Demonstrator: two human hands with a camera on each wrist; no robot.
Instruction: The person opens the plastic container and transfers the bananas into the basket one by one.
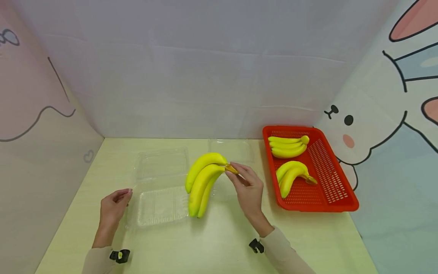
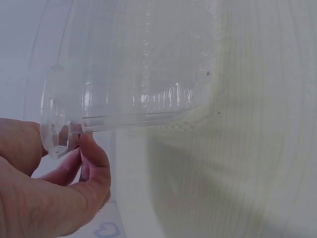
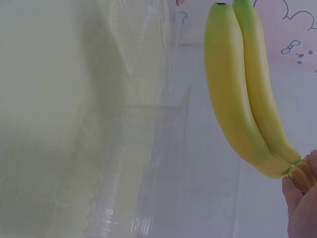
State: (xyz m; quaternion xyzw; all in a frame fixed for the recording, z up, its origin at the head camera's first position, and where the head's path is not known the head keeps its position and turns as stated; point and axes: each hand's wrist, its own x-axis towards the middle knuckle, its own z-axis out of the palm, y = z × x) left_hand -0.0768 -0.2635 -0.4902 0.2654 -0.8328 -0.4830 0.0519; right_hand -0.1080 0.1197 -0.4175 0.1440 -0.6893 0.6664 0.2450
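Note:
Between thumb and fingers, my right hand (image 1: pixel 249 187) pinches the brown stem of a bunch of yellow bananas (image 1: pixel 202 182), held up off the table near the middle. The right wrist view shows the bananas (image 3: pixel 237 94) hanging clear with greenish tips. My left hand (image 1: pixel 115 205) pinches the left edge of an open clear plastic clamshell box (image 1: pixel 162 205), whose lid is folded back behind it. In the left wrist view, thumb and fingers (image 2: pixel 94 163) grip the rim of the clear box (image 2: pixel 143 99). The bananas partly overlap the box's right edge in the head view.
A red plastic basket (image 1: pixel 337 182) stands at the right with two banana bunches inside, one at the back (image 1: pixel 287 146) and one nearer (image 1: pixel 292 175). A second clear plastic box (image 1: pixel 232 150) lies behind my right hand. White fabric walls (image 1: pixel 205 83) enclose the table (image 1: pixel 191 251).

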